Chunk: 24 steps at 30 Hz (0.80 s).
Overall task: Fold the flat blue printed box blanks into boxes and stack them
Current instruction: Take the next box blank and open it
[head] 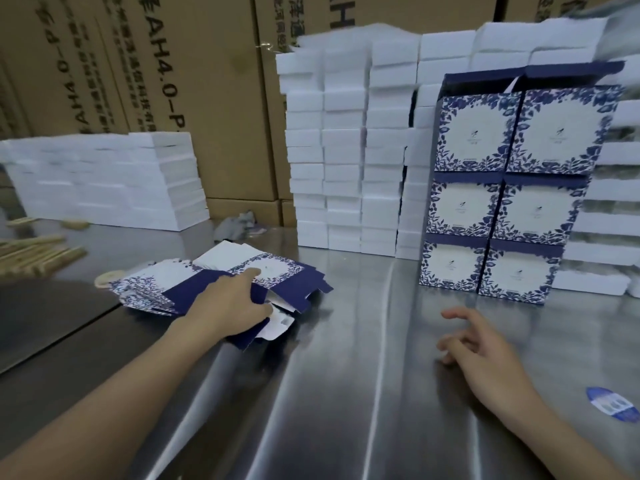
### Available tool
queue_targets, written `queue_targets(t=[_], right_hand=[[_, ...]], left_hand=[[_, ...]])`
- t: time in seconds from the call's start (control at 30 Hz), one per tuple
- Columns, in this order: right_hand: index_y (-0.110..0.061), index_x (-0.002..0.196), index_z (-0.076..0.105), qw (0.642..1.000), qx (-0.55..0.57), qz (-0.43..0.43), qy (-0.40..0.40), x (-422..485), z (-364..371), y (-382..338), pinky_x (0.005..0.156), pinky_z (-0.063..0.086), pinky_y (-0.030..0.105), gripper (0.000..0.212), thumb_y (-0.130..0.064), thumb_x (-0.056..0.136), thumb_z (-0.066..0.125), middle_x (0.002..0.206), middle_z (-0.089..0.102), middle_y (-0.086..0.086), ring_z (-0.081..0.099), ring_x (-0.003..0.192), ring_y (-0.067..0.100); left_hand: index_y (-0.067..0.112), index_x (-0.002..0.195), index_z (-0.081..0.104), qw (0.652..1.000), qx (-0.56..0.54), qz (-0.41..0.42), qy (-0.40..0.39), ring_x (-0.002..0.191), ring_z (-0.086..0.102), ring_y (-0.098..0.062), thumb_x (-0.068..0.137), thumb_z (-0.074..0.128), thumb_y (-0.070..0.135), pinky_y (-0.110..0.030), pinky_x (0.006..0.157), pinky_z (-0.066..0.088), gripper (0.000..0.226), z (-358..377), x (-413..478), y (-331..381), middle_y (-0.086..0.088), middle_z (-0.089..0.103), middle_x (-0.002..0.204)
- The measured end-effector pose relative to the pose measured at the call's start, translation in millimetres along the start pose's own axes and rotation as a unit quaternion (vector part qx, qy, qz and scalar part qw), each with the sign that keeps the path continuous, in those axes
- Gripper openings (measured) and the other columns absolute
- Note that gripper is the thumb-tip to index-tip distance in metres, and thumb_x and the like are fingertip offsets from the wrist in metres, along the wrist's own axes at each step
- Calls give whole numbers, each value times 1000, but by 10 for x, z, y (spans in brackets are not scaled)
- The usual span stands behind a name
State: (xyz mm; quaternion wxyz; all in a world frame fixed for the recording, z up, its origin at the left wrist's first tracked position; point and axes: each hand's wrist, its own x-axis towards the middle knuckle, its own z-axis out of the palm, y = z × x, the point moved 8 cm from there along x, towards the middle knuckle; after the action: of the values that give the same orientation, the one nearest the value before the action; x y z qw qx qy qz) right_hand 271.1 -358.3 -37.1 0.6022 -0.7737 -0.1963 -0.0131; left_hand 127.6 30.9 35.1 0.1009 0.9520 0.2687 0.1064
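Ok, our left hand [230, 304] lies on the pile of flat blue printed blanks [270, 271] at the left of the steel table [346, 393]. Its fingers are stretched over the top blank and the thumb is by the near edge. Our right hand [485, 344] is low over the bare table, fingers spread and loosely bent, holding nothing. The folded blue boxes [502, 188] stand at the right, two wide and three high, well apart from the blanks. White boxes [346, 150] are stacked behind them, with brown cartons [214, 98] at the back. A blue oval sticker [613, 405] is near our right wrist.
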Motion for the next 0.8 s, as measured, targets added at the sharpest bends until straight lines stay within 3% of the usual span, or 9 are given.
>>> queue_targets(t=[0.1,0.17,0.3,0.4,0.47,0.53,0.63,0.7,0.8], right_hand=[[-28,113,64,1000,8,5,5,-15,-2,-25,62,52,19,40,8,96,59,84,72,19,71,61,15],[-25,111,64,1000,14,11,8,-33,-6,-38,58,51,17,38,10,97,57,83,71,22,69,58,13],[-13,107,68,999,22,18,22,-54,-44,-10,56,50,23,30,13,96,56,80,70,24,66,55,14],[-4,99,70,998,41,32,31,-56,-72,29,54,49,29,22,12,98,54,70,69,14,63,54,14],[0,93,70,996,67,43,35,-66,-86,31,52,49,24,19,10,100,55,66,66,8,59,54,11],[3,92,71,994,95,41,44,-101,-116,14,53,49,22,17,4,102,58,70,67,12,59,57,14],[3,98,75,988,143,36,49,-180,-172,-54,61,48,31,24,-13,105,58,78,73,16,66,63,20],[0,105,75,983,172,62,34,-226,-181,-91,64,45,34,39,-33,104,54,86,78,17,71,69,24],[-10,118,73,972,205,116,-15,-233,-146,-97,74,47,35,61,-58,99,41,106,80,16,77,89,29]], left_hand=[[26,140,63,993,-14,38,114,113,66,-35,90,67,40,-40,84,54,53,-409,-95,228,-9,73,122],[24,125,73,979,-37,61,189,98,69,-36,90,65,27,-35,73,49,36,-778,-179,391,-11,76,102],[23,121,78,937,-136,83,310,103,74,-25,88,63,19,-39,93,60,36,-1549,-397,677,0,81,107],[27,110,81,878,-261,126,382,92,74,-4,87,63,24,-30,92,61,29,-1933,-647,950,12,81,96],[30,106,80,832,-342,172,401,88,74,2,88,66,21,-28,87,62,25,-1943,-851,1186,20,78,92],[30,110,78,790,-401,215,410,92,74,-2,91,66,15,-29,84,62,27,-1719,-1061,1419,21,77,95],[23,125,73,744,-461,225,429,105,70,-6,94,63,4,-40,86,62,38,-1126,-1270,1638,14,74,114],[17,130,72,738,-492,219,407,119,68,-11,95,63,-5,-46,94,60,42,-688,-1299,1741,6,72,125],[19,133,71,764,-481,223,367,131,62,-11,92,64,-12,-42,105,55,52,-203,-1339,1833,8,68,134]])
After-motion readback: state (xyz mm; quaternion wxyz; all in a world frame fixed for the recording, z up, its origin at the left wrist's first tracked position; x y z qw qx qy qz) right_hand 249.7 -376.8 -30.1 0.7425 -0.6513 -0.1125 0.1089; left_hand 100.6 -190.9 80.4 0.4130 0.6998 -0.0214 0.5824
